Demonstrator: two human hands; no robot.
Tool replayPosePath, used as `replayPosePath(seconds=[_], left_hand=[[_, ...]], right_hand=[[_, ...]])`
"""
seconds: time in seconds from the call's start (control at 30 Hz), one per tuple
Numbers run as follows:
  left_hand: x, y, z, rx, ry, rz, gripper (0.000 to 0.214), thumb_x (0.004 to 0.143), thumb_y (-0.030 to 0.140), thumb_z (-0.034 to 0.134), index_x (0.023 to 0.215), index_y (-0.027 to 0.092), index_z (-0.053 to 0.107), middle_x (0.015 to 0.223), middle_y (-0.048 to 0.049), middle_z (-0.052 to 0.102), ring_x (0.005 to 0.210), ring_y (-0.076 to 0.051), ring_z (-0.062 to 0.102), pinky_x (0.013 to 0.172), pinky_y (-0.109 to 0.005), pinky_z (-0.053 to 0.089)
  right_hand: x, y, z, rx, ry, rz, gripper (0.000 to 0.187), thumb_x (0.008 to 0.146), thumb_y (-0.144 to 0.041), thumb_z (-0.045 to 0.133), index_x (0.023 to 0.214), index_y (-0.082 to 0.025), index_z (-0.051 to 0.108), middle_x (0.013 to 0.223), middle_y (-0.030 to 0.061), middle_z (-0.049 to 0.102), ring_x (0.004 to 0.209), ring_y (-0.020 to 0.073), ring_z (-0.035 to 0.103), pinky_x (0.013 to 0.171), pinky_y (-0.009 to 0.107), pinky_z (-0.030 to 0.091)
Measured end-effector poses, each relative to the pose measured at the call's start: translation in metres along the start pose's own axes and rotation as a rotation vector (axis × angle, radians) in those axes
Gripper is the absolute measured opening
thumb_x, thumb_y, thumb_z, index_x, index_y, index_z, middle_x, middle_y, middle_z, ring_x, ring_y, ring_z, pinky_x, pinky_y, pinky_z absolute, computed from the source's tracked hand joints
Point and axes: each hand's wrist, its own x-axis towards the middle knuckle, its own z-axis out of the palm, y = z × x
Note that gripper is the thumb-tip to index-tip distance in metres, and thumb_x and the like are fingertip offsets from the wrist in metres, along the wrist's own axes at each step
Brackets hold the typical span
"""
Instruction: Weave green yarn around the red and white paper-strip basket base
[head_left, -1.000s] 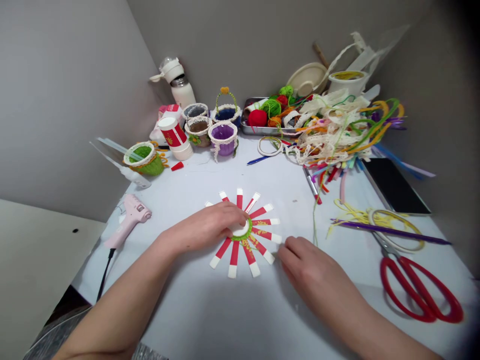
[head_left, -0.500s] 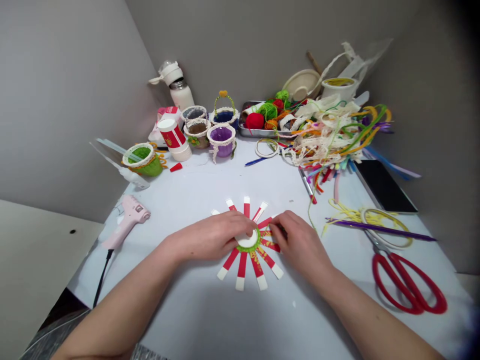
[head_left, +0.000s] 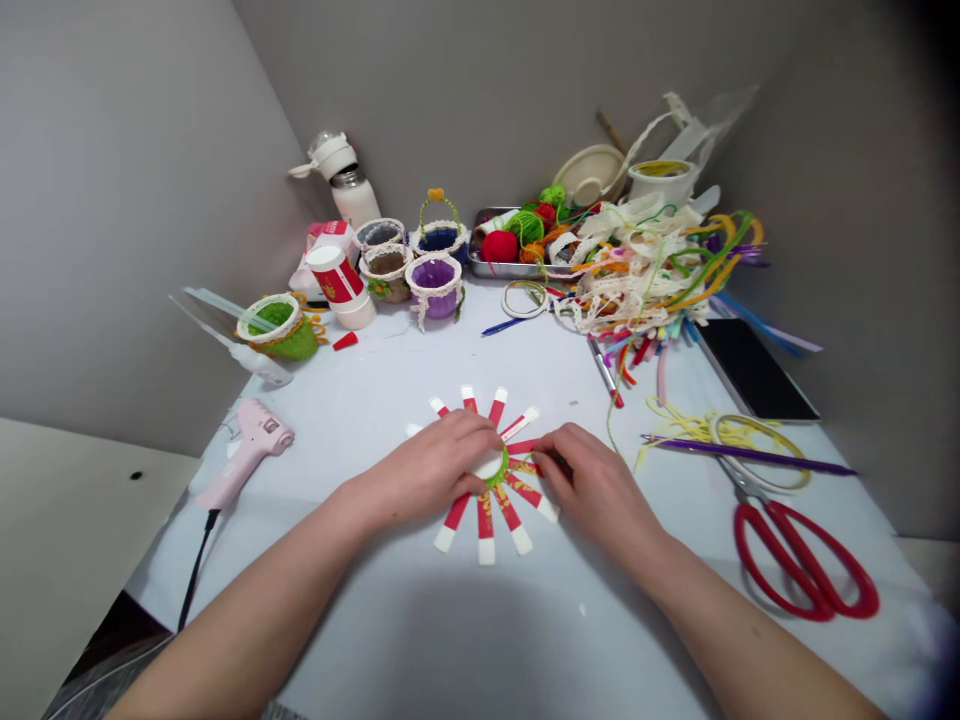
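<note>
Frame centre: your left hand [head_left: 431, 465] flat, fingers spread, pressing middle of fan [head_left: 486, 525]. Your right hand [head_left: 596, 485] touches right strips [head_left: 529, 492]; pinching or not, cannot tell. Scissors [head_left: 795, 560] lower right.

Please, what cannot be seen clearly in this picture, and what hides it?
Head view: several strips of the flattened red-and-white paper cup are hidden under the left hand.
Head view: what the right hand pinches is covered by its own fingers.
Head view: the print on the upright red-and-white paper cup is too small to read.
Head view: the black cord of the pink glue gun drops past the table edge.
</note>
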Motion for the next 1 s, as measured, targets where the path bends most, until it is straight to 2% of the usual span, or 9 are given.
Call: replayPosePath(seconds=[0.2, 0.37, 0.43, 0.67, 0.83, 1.0], left_hand=[[-0.005, -0.015, -0.012, -0.044, -0.054, -0.013, 0.038, 0.090, -0.004, 0.056, 0.116, 0.023, 0.064, 0.133, -0.0063, 0.069, 0.131, -0.027, 0.057, 0.114, -0.046, 0.042], [-0.009, -0.024, -0.014, -0.081, -0.089, -0.019, 0.043, 0.087, -0.004, 0.054, 0.117, 0.025, 0.066, 0.136, -0.0044, 0.069, 0.133, -0.025, 0.058, 0.118, -0.045, 0.039], [-0.009, -0.025, -0.014, -0.096, -0.086, -0.022, 0.045, 0.086, -0.005, 0.054, 0.118, 0.025, 0.066, 0.137, -0.0048, 0.069, 0.133, -0.025, 0.059, 0.118, -0.046, 0.040], [-0.007, -0.024, -0.017, -0.183, -0.048, 0.052, 0.027, 0.097, 0.004, 0.056, 0.114, 0.021, 0.066, 0.132, -0.0087, 0.070, 0.129, -0.024, 0.061, 0.113, -0.043, 0.047], [-0.007, -0.024, -0.017, -0.199, -0.052, 0.053, 0.022, 0.099, 0.006, 0.057, 0.113, 0.020, 0.066, 0.132, -0.0099, 0.070, 0.128, -0.024, 0.061, 0.112, -0.043, 0.048], [-0.007, -0.022, -0.018, -0.198, -0.059, 0.042, 0.020, 0.099, 0.006, 0.057, 0.110, 0.020, 0.066, 0.133, -0.0097, 0.070, 0.130, -0.025, 0.061, 0.112, -0.042, 0.049]], right_hand=[[-0.005, -0.003, -0.013, 0.051, -0.072, -0.073, 0.017, 0.102, -0.015, 0.055, 0.095, -0.021, 0.068, 0.090, 0.0035, 0.065, 0.083, 0.0187, 0.064, 0.074, 0.031, 0.049], [-0.015, -0.011, -0.022, -0.016, -0.127, -0.220, 0.020, 0.104, -0.012, 0.050, 0.101, -0.021, 0.068, 0.091, 0.0050, 0.066, 0.084, 0.0191, 0.064, 0.072, 0.030, 0.050], [-0.020, -0.014, -0.024, -0.094, -0.146, -0.285, 0.022, 0.103, -0.010, 0.048, 0.096, -0.020, 0.067, 0.088, 0.0053, 0.065, 0.081, 0.0197, 0.062, 0.069, 0.030, 0.048], [-0.036, -0.025, -0.022, -0.279, -0.257, -0.466, 0.026, 0.086, 0.004, 0.052, 0.078, -0.019, 0.060, 0.082, 0.0034, 0.061, 0.071, 0.0185, 0.054, 0.062, 0.032, 0.038], [-0.040, -0.028, -0.021, -0.301, -0.259, -0.497, 0.028, 0.081, 0.007, 0.051, 0.076, -0.019, 0.060, 0.081, 0.0030, 0.061, 0.070, 0.0187, 0.054, 0.061, 0.033, 0.039], [-0.039, -0.023, -0.021, -0.314, -0.206, -0.434, 0.029, 0.080, 0.008, 0.053, 0.076, -0.019, 0.059, 0.080, 0.0036, 0.061, 0.069, 0.0187, 0.055, 0.060, 0.032, 0.038]])
